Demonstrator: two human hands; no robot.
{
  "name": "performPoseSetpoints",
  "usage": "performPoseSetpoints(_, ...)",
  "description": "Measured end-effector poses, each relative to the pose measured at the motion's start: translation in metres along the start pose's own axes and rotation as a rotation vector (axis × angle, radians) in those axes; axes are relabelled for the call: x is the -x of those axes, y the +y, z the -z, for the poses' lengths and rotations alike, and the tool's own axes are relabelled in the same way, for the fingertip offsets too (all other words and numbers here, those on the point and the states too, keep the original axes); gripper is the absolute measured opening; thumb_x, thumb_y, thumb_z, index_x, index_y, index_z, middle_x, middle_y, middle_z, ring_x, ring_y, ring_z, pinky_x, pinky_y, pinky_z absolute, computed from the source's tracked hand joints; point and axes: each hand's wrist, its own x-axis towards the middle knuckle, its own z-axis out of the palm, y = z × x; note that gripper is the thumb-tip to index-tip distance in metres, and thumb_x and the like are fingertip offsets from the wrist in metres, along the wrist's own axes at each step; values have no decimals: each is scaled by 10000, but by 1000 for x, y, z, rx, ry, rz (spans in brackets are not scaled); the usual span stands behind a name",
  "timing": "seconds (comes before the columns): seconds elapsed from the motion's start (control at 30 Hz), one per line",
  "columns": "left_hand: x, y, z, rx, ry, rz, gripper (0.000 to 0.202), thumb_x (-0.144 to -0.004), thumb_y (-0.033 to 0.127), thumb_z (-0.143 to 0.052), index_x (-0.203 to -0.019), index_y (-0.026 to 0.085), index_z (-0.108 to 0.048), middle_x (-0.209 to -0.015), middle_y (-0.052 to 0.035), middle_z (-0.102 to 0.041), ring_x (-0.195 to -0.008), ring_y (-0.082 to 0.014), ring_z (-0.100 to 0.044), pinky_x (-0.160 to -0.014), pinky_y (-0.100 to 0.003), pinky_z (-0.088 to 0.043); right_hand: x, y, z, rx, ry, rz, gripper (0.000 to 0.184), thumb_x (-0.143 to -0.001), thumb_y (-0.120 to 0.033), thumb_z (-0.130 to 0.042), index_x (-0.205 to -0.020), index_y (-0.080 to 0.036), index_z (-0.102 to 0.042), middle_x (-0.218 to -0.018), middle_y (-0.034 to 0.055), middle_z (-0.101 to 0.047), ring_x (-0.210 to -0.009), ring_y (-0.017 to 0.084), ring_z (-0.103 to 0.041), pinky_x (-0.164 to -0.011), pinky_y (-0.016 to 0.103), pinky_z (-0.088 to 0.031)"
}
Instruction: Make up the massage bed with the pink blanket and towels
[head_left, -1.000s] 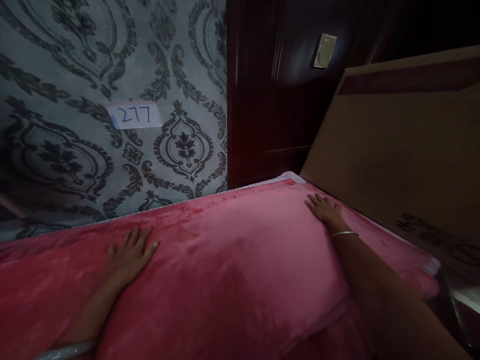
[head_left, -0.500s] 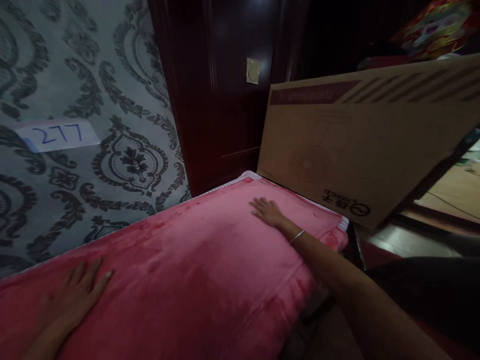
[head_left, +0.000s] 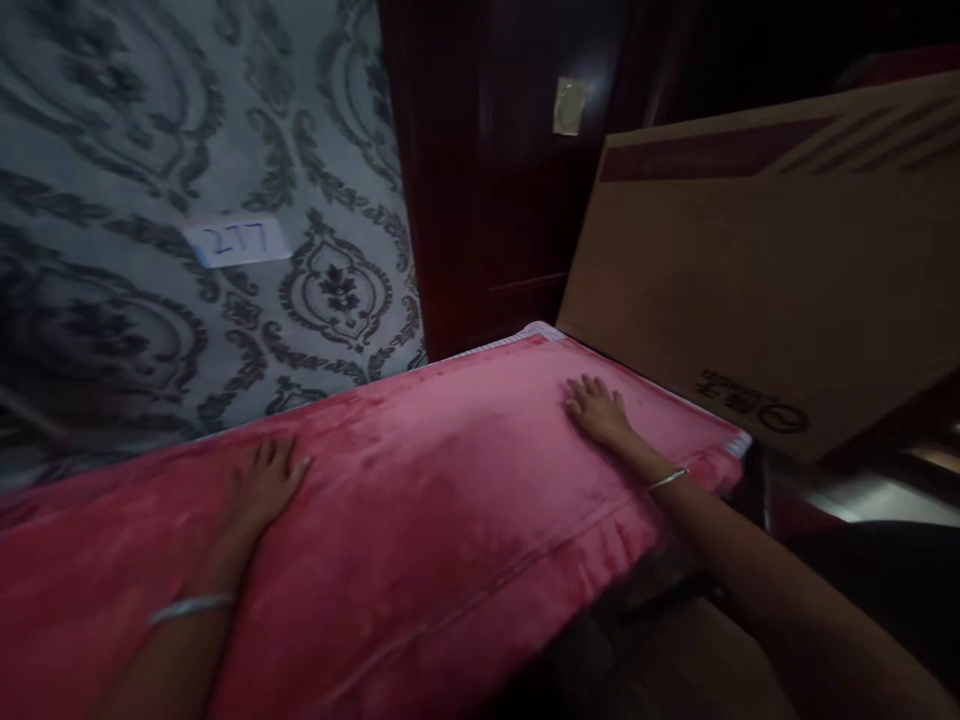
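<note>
A pink plush blanket lies spread over a long bed or bench, with a striped white edging peeking out at its far corners. My left hand rests on the blanket toward the wall side, fingers apart and palm down; a pale band circles that wrist. Farther right, my right hand lies flat on the lighter pink part near the far end, its fingers spread. A thin silver bracelet sits on the right wrist. Neither hand grips anything.
Patterned wallpaper runs along the left, bearing a paper label marked 277. Behind the far end is a dark red wooden panel with a gold plate. A big cardboard box stands against the far right edge.
The view has swung left, so the scene sits farther right. My left hand has moved forward on the blanket, showing its wrist band. The right hand stays flat near the far end.
</note>
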Motion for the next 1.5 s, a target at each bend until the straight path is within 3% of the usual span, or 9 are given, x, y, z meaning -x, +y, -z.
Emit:
performPoseSetpoints(0.3,45,-12,40,-15,-63,-3,693,-999,492,-282,-1593,137,-327,-1692,-168,-204,-1575,-333,-145,-1236,-656,-145,103,-257,29,-249,-134,756,614,-1033,-522,-380,-1595,-275,-382,-1685,84,-260,-1547,316,-240,-1217,561,-259)
performPoseSetpoints(0.5,98,-34,16,-153,-9,5,638,-1016,432,-274,-1574,142,-378,-1665,-177,-282,-1547,-352,-241,-1219,-643,-224,143,-325,8,-267,-98,873,585,-1010,-555,-428,-1548,-325,-460,-1650,5,-344,-1522,302,-306,-1231,513,-250)
performPoseSetpoints(0.63,107,-37,4,-175,37,-22,620,-1021,412,-271,-1555,132,-414,-1639,-189,-339,-1528,-366,-282,-1205,-635,-259,116,-274,-6,-159,-80,742,627,-1036,-560,-345,-1570,-240,-425,-1662,87,-319,-1518,336,-290,-1194,575,-265)
performPoseSetpoints(0.9,107,-36,4,-115,97,-50,591,-1018,410,-320,-1552,183,-430,-1604,-184,-405,-1493,-380,-344,-1172,-655,-302,76,-8,2,42,-100,-206,593,-1033,-490,-252,-1559,-278,-426,-1637,138,-362,-1450,398,-373,-1086,708,-323)
performPoseSetpoints(0.97,108,-35,3,-104,96,-50,573,-1012,398,-353,-1550,219,-437,-1602,-170,-413,-1483,-381,-359,-1162,-657,-316,78,24,6,82,-26,-390,599,-1021,-493,-276,-1484,-202,-521,-1535,218,-464,-1402,440,-415,-1062,744,-314)
performPoseSetpoints(1.03,109,-35,3,-100,95,-55,562,-1010,394,-374,-1546,243,-445,-1602,-159,-417,-1478,-380,-369,-1157,-652,-326,76,17,10,86,42,-391,576,-1015,-447,-306,-1457,-158,-538,-1491,250,-488,-1386,433,-430,-1056,713,-349)
performPoseSetpoints(1.13,110,-36,2,-115,91,-53,559,-1011,396,-382,-1539,228,-455,-1603,-164,-415,-1481,-378,-366,-1159,-641,-327,68,-59,9,8,49,-86,561,-1011,-390,-339,-1513,-177,-472,-1561,225,-427,-1419,371,-411,-1067,604,-413)
performPoseSetpoints(1.37,111,-39,0,-137,107,-45,573,-1017,404,-363,-1520,152,-473,-1602,-188,-407,-1501,-368,-339,-1179,-633,-313,98,-331,-6,-249,-115,763,602,-1045,-453,-406,-1601,-230,-352,-1688,130,-247,-1554,279,-213,-1216,490,-250)
performPoseSetpoints(1.5,110,-37,2,-136,76,-18,568,-1018,401,-363,-1521,162,-475,-1622,-174,-376,-1512,-357,-325,-1198,-631,-294,108,-412,-14,-272,-138,958,603,-1057,-528,-360,-1607,-283,-329,-1696,84,-233,-1556,290,-200,-1222,542,-204)
